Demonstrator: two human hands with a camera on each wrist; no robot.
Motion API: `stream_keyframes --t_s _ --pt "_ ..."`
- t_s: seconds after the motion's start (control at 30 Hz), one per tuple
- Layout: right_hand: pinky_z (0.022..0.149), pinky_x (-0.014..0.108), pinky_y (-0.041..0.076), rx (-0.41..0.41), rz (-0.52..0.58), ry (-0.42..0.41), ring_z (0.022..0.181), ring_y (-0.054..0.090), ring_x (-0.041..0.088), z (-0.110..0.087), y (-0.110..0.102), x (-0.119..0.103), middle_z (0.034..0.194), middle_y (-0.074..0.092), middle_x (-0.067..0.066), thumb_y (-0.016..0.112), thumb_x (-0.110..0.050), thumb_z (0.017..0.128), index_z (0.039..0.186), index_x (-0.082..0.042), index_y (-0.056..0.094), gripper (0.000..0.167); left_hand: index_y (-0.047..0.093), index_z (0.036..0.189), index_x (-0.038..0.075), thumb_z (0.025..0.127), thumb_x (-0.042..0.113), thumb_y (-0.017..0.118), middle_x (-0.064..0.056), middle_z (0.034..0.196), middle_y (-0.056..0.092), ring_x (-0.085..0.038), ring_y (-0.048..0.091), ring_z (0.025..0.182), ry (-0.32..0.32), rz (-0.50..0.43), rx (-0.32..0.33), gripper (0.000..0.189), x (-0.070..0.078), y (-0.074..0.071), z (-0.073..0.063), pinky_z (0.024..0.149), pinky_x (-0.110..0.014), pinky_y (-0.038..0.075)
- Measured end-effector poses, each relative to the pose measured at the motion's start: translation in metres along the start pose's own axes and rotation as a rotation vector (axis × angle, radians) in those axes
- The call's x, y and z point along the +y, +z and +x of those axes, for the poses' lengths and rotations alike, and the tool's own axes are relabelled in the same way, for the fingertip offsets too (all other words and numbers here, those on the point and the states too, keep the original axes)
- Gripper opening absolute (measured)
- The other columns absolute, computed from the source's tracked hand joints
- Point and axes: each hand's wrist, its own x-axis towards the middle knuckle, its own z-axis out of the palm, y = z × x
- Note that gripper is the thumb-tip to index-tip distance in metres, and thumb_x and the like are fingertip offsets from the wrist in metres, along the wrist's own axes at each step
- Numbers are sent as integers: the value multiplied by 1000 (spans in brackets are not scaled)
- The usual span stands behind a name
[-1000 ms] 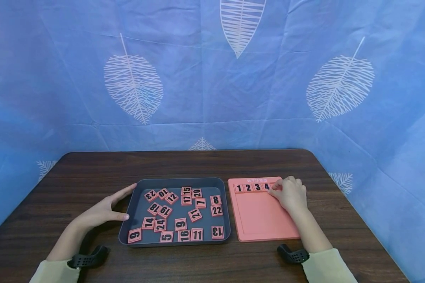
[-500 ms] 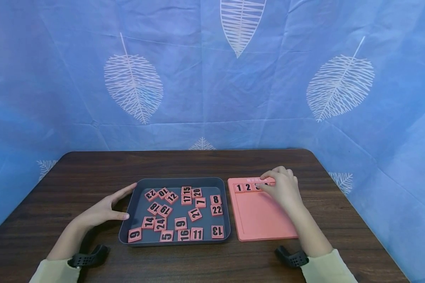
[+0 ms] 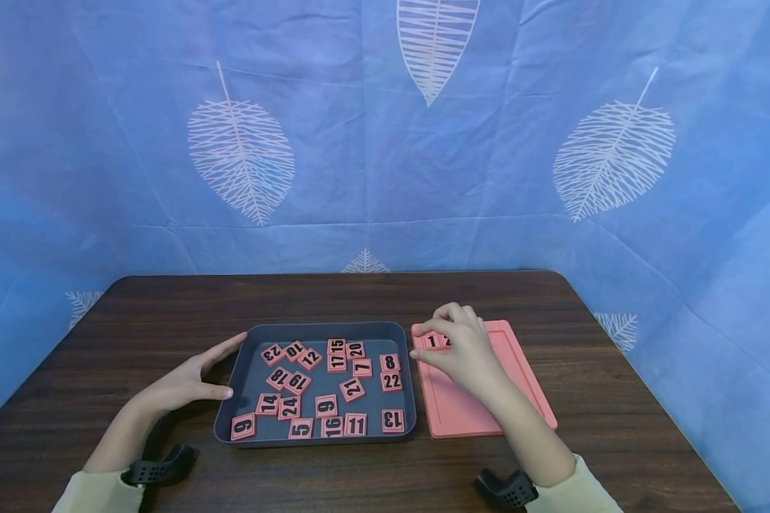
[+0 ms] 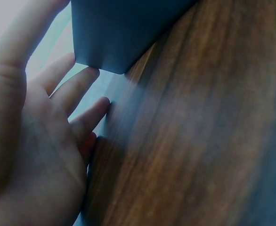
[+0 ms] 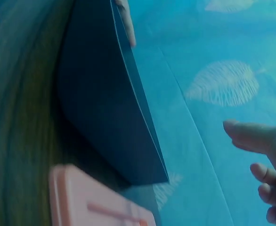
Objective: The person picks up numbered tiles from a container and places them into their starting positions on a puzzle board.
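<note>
My left hand (image 3: pixel 182 381) rests on the left side of a dark grey tray (image 3: pixel 372 406), thumb and fingers spread along its rim. In the left wrist view the fingertips (image 4: pixel 94 71) touch the tray's outer wall. Several pink number tiles lie scattered in the tray, among them a tile marked 5 (image 3: pixel 300 428) and an 8 (image 3: pixel 389 363). Over the top left of a pink puzzle board (image 3: pixel 458 413) hovers my right hand (image 3: pixel 465 353), thumb and forefinger apart with nothing seen between them. Tile 1 (image 3: pixel 431 341) shows on the board; the hand covers most of its row.
Both tray and board lie on a dark wooden table (image 3: pixel 334 477), side by side with a narrow gap. A blue leaf-patterned cloth (image 3: pixel 334 142) hangs behind and around the table. Each wrist wears a black band.
My right hand has moved left across the board's top row, from beside tile 4 to beside tile 1 near the tray, its fingers spreading. The left hand has stayed on the tray.
</note>
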Motion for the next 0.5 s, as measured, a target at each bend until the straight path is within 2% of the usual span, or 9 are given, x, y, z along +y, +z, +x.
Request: stream_keyframes --t_s 0.17,0.37,0.5 --pt "76 39 31 -66 -11 -126 91 39 17 1 13 -15 97 48 -6 87 -25 70 94 -23 76 27 18 155 12 86 15 70 -25 154 17 -51 10 137 5 -2 2 86 0 0 -1 93 -78 11" --pt "76 36 32 -195 14 -300 88 37 13 3 35 -32 98 46 -8 85 -28 73 99 -24 76 27 18 155 13 86 15 70 -25 155 16 -50 10 137 3 -8 1 86 1 0 -1 93 -78 11" --pt "79 36 33 -299 53 -348 92 38 12 6 50 -42 105 49 -8 82 -30 77 104 -24 75 29 18 155 13 86 15 70 -25 154 15 -51 11 137 12 -6 -6 86 3 2 -2 93 -77 13"
